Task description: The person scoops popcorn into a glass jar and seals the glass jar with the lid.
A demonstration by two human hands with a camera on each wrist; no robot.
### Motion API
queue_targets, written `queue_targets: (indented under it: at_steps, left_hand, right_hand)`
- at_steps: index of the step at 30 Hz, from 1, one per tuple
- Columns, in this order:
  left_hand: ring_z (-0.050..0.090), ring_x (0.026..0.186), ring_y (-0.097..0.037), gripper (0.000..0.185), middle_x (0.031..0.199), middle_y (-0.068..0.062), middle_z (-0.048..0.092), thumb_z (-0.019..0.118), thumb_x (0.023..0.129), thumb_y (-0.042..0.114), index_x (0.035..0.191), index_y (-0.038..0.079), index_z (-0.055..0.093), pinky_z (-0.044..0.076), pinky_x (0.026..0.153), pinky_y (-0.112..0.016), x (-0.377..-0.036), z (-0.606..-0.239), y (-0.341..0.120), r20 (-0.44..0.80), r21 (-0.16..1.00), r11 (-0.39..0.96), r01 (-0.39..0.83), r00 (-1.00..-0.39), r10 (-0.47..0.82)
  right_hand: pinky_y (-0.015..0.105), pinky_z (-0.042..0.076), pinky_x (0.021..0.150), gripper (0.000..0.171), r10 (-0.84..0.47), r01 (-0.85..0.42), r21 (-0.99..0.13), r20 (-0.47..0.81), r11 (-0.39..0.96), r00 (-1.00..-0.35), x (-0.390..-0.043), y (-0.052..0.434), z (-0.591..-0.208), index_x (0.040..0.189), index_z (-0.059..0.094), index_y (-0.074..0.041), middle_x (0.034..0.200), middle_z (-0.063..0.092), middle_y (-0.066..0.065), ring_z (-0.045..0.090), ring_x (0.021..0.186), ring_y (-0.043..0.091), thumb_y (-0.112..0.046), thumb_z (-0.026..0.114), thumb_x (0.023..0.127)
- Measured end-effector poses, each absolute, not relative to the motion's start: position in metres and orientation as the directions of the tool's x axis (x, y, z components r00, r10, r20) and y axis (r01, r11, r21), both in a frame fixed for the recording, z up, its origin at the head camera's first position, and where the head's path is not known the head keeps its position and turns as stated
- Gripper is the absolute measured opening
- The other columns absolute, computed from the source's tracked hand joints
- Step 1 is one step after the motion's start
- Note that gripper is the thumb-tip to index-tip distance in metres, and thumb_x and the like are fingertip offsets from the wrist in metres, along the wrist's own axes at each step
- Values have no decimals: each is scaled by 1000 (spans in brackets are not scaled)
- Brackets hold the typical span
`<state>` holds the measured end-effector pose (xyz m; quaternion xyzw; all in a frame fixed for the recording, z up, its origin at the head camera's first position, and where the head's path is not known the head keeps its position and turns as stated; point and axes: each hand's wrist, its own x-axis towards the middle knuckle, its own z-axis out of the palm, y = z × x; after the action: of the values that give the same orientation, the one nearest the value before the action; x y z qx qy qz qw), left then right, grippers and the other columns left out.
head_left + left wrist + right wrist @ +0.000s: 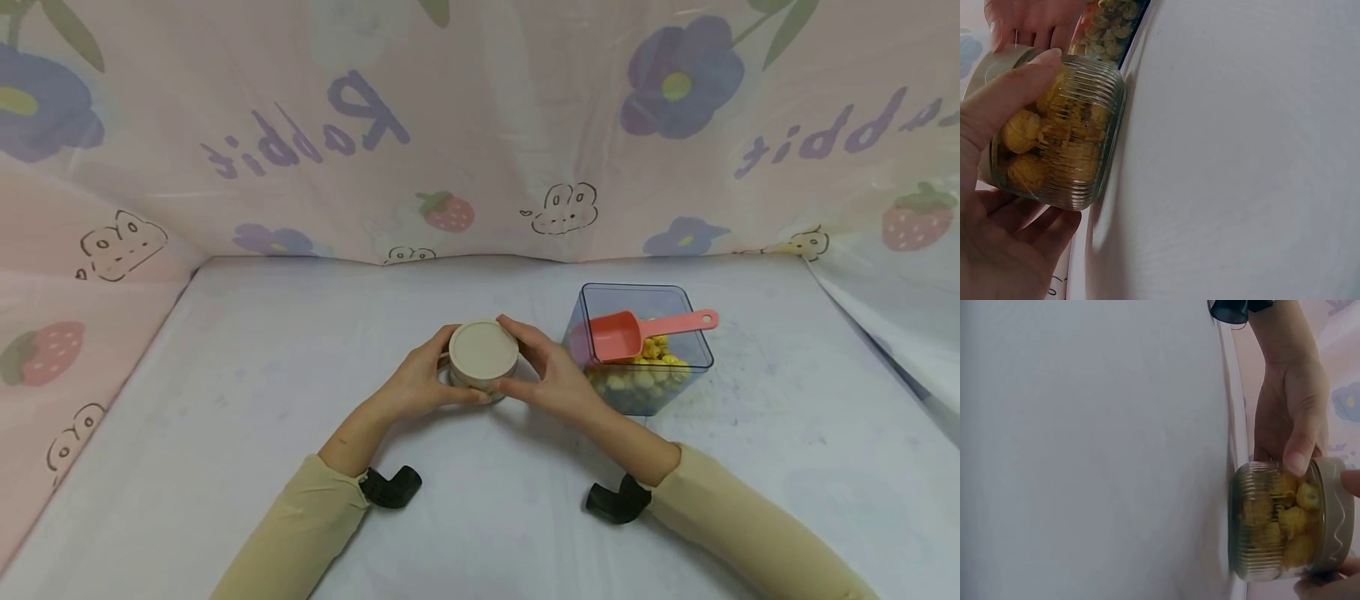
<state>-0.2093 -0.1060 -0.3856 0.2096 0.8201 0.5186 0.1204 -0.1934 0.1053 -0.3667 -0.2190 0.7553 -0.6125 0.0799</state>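
A ribbed glass jar [1079, 137] with yellow popcorn inside stands upright on the white table, capped with a round beige lid [483, 350]. My left hand [420, 379] grips the jar's glass body from the left, its thumb along the near side and fingers round the far side. From the right, my right hand [555, 375] holds the lid's rim between thumb and fingers. In the right wrist view the lid [1336, 515] sits on the jar's mouth, a wavy line marking its side.
Just right of my right hand stands a clear square container [645, 392] with popcorn in it. A pink scoop [618, 336] lies in its top, handle over the right rim. A printed curtain [480, 125] rises behind the table.
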Motion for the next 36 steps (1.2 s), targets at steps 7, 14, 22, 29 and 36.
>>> queue_targets:
  at_steps: [7, 14, 22, 29, 36]
  left_hand:
    - [41, 135, -30, 83, 142, -11, 47, 85, 73, 16, 141, 9, 38, 32, 112, -50, -210, -386, -107, 20, 897, 382, 224, -882, 470]
    - [41, 135, -29, 83, 141, -9, 48, 85, 72, 16, 140, 11, 39, 32, 113, -48, -209, -385, -106, 3, 894, 398, 205, -892, 452]
    - [42, 135, -31, 87, 142, -12, 47, 86, 70, 15, 142, 9, 37, 33, 112, -45, -208, -385, -105, 2, 887, 416, 201, -902, 432]
    - [41, 135, -30, 86, 142, -12, 47, 85, 70, 12, 142, 8, 37, 33, 113, -45, -208, -386, -105, 0, 888, 416, 197, -903, 429]
    - [41, 135, -28, 82, 141, -11, 47, 84, 73, 13, 140, 9, 39, 32, 113, -45, -209, -385, -105, 11, 896, 391, 208, -893, 450]
  right_hand:
    - [45, 32, 113, 81, -369, -241, -936, 136, 255, -919, -193, 103, -368, 144, 39, 1, 137, 43, 19, 41, 131, 31, 0, 79, 74]
    - [45, 38, 110, 80, -295, -218, -915, 117, 340, -948, -195, 98, -370, 139, 47, -3, 127, 45, 16, 45, 122, 28, -10, 86, 69]
    - [42, 45, 101, 76, -203, -207, -894, 135, 398, -970, -195, 91, -372, 122, 47, -3, 123, 48, 13, 51, 113, 25, -19, 91, 62]
    - [44, 43, 104, 75, -225, -208, -905, 130, 371, -966, -195, 91, -371, 123, 44, -1, 124, 50, 13, 51, 115, 26, -17, 89, 64]
    - [49, 25, 116, 90, -378, -221, -932, 102, 286, -920, -196, 101, -370, 147, 31, -4, 148, 38, 14, 33, 140, 29, -12, 83, 73]
